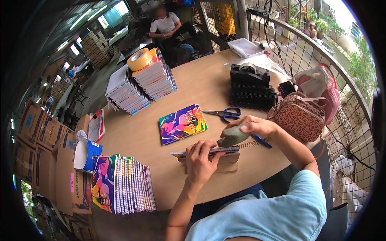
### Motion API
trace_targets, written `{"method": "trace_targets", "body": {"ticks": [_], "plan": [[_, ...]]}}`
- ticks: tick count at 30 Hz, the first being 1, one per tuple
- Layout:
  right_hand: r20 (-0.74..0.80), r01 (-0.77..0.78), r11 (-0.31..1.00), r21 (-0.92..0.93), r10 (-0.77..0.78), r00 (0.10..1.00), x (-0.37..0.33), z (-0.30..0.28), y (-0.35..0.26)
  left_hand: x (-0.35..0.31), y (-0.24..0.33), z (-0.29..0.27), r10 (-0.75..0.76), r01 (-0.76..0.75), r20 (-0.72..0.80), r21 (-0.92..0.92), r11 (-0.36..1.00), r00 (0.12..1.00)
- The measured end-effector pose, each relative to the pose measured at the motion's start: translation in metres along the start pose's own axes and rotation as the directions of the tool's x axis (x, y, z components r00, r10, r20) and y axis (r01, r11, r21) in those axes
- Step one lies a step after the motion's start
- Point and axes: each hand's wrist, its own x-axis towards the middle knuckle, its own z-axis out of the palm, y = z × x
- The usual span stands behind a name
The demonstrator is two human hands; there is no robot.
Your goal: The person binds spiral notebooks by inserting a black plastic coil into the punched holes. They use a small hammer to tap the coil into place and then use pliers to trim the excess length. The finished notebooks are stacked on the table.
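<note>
My left hand [200, 158] is closed over the notebook [230, 149], pressing its pages together with the edge facing up. The notebook rests against a small brown block-like stand [226, 165] at the table's near side. My right hand [257, 125] grips a rounded grey-green tool [234, 136] just above the notebook's right end. What the tool's tip touches is hidden. A thin wire coil [252, 143] stretches right from that end, beside a blue pen [262, 141]. Ahead of my hands lie colourful covered notebooks [181, 123] and dark-blue-handled scissors [230, 113].
Bound notebooks [132, 182] stand in a row at the near left. Taller stacks [155, 78] carry a tape roll [140, 59]. Black coils [251, 96], a tape dispenser [250, 74] and a patterned bag [299, 116] sit right. Cardboard boxes [60, 168] line the left; a person [165, 26] sits beyond.
</note>
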Motion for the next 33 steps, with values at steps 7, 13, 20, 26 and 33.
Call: {"method": "trace_targets", "body": {"ticks": [7,13,20,26,33], "plan": [[0.067,-0.193,0.981,-0.024,0.194,0.979,-0.003,0.006,0.01,-0.001,-0.002,0.0,0.024,-0.024,-0.011,-0.022,0.999,1.0],[0.157,-0.003,1.0,-0.016,0.005,0.988,0.013,0.005,0.007,-0.006,-0.002,-0.004,-0.01,0.01,0.009,0.066,0.998,1.0],[0.171,-0.103,0.959,-0.263,0.152,0.973,0.02,0.011,0.009,-0.035,-0.039,-0.011,-0.214,0.199,-0.342,-0.08,0.977,0.915],[0.169,-0.042,0.93,-0.365,0.111,0.979,0.026,0.017,0.012,-0.036,-0.041,-0.001,-0.286,0.224,-0.322,-0.216,0.95,0.903],[0.056,0.079,0.823,-0.562,-0.057,0.997,0.031,0.017,0.026,-0.031,-0.029,0.009,-0.287,0.206,-0.3,-0.274,0.939,0.91]]}}
